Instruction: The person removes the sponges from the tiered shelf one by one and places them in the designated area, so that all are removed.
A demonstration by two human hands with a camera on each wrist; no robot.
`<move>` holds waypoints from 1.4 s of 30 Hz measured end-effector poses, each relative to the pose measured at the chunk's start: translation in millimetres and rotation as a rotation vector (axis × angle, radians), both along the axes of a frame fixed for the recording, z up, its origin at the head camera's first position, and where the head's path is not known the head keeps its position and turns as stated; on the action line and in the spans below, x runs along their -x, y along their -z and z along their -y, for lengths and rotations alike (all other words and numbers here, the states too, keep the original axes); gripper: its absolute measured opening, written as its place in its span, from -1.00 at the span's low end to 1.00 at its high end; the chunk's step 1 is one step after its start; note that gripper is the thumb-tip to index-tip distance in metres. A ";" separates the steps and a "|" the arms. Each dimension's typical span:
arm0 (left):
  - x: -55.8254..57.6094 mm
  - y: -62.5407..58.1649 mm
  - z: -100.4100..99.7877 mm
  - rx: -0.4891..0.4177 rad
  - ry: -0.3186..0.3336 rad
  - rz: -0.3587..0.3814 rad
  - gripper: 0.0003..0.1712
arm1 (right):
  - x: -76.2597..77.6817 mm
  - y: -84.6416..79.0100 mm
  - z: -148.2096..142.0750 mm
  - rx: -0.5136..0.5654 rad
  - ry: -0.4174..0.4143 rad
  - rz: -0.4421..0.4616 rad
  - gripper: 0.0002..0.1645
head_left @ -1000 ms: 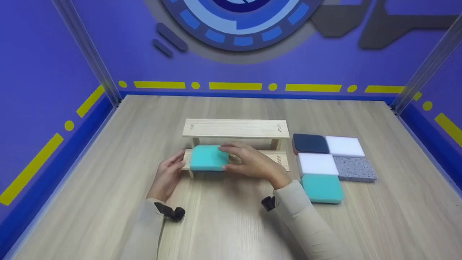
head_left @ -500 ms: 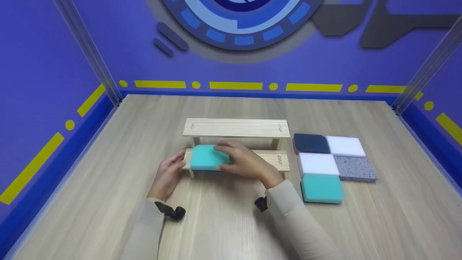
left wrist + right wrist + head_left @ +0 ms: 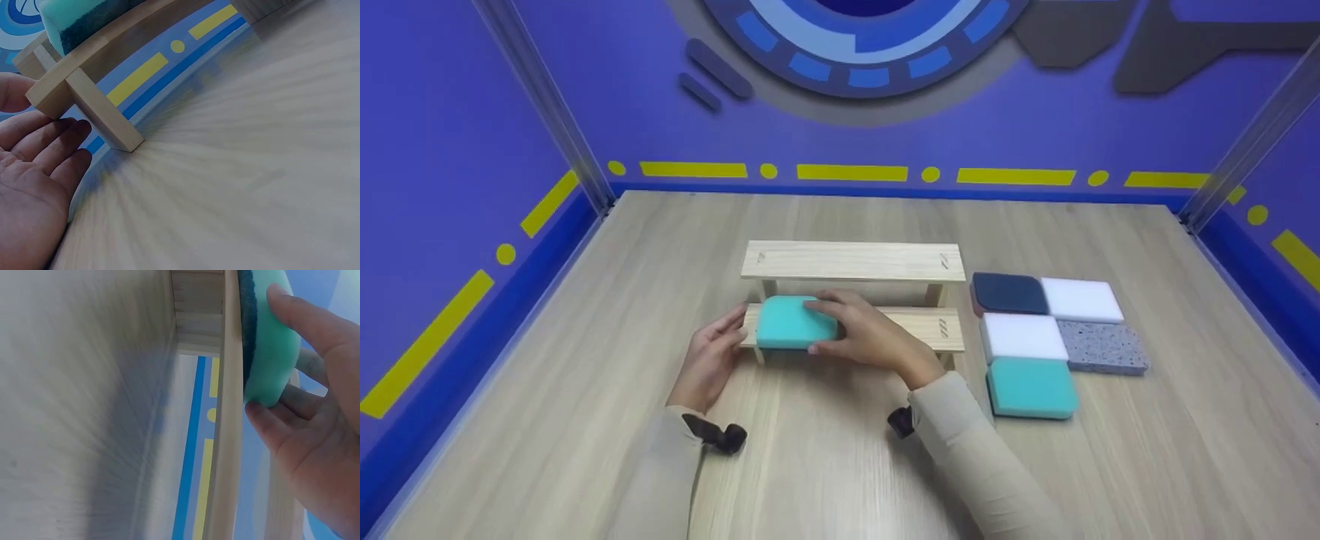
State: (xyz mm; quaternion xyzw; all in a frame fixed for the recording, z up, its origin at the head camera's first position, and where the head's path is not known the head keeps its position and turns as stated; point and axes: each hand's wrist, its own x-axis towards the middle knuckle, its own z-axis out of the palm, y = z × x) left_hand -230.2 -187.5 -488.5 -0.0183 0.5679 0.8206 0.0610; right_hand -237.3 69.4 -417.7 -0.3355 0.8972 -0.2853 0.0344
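Note:
A turquoise sponge [image 3: 791, 322] with a dark scouring underside lies at the left end of the lower board [image 3: 926, 324] of a small two-tier wooden rack. My right hand [image 3: 877, 334] holds the sponge by its right end, thumb at the front edge and fingers over the top. At the board's left end, my left hand [image 3: 706, 360] steadies the wood; in the left wrist view its thumb and fingers [image 3: 56, 140] sit about the board's end, beside a wooden leg [image 3: 104, 109]. The right wrist view shows the sponge's scouring layer [image 3: 248, 337] against the board.
Behind the lower board stands the higher wooden tier [image 3: 851, 261]. To the right lie a dark sponge [image 3: 1009, 292], two white sponges [image 3: 1081, 300], a speckled grey block [image 3: 1102, 346] and another turquoise sponge [image 3: 1033, 386]. Blue panels [image 3: 885, 142] wall in the table.
My right hand has shifted slightly left along the turquoise sponge, with its fingers further over it. The left hand stays at the board's end. The head view has tipped a little.

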 end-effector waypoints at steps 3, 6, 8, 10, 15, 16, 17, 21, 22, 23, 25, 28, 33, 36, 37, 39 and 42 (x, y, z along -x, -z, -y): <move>0.0 -1.7 -0.1 -0.013 -0.002 0.002 -0.38 | 0.8 0.9 -0.1 0.015 0.005 -0.004 -0.20; 0.4 -2.2 -0.1 -0.016 -0.002 0.003 -0.37 | 0.9 1.9 -0.8 0.030 0.004 -0.009 -0.21; 0.0 -2.0 -0.1 -0.016 -0.004 0.004 -0.37 | 0.9 2.7 -0.9 0.037 0.002 -0.009 -0.22; -0.4 -1.4 -0.1 -0.017 -0.004 0.005 -0.37 | 0.8 3.7 -1.0 0.041 -0.001 -0.013 -0.22; -0.3 -2.0 0.3 -0.005 -0.005 -0.001 -0.38 | 1.3 5.0 -1.2 0.060 -0.005 -0.027 -0.25; -0.1 -2.3 0.3 -0.002 -0.005 -0.004 -0.38 | 1.3 5.0 -1.3 0.062 -0.002 -0.028 -0.26; 0.1 -2.5 0.3 0.005 -0.004 -0.006 -0.38 | 1.2 5.1 -1.4 0.066 -0.002 -0.029 -0.26; 0.2 -1.9 0.6 0.021 -0.001 -0.004 -0.38 | -0.1 5.7 -1.8 0.060 0.002 -0.028 -0.27; 0.2 -1.5 0.7 0.020 0.000 -0.001 -0.38 | -0.6 5.8 -1.9 0.055 0.002 -0.028 -0.27; 0.3 -1.1 0.7 0.020 0.001 0.000 -0.38 | -1.1 5.9 -2.0 0.053 0.002 -0.028 -0.27; 0.3 -0.7 0.7 0.016 0.000 0.002 -0.39 | -2.0 5.7 -2.2 0.044 0.005 -0.029 -0.27; 0.6 -0.6 0.6 0.013 -0.006 0.000 -0.39 | -2.8 5.3 -2.7 0.042 0.001 -0.038 -0.27; 1.1 -0.1 0.4 0.018 -0.010 -0.004 -0.39 | -4.1 4.9 -4.1 0.039 -0.006 -0.046 -0.27; 0.9 0.0 0.4 0.019 -0.008 -0.009 -0.38 | -4.6 4.2 -4.7 0.034 -0.005 -0.045 -0.28; 0.7 0.0 0.5 0.021 -0.007 -0.011 -0.38 | -4.8 3.9 -4.9 0.034 -0.006 -0.046 -0.28; 0.4 0.0 0.5 0.028 -0.006 -0.019 -0.38 | -4.9 3.3 -5.3 0.031 -0.007 -0.042 -0.27; 0.8 0.2 0.1 0.025 -0.012 -0.023 -0.39 | -4.8 2.9 -6.2 0.032 -0.011 -0.044 -0.27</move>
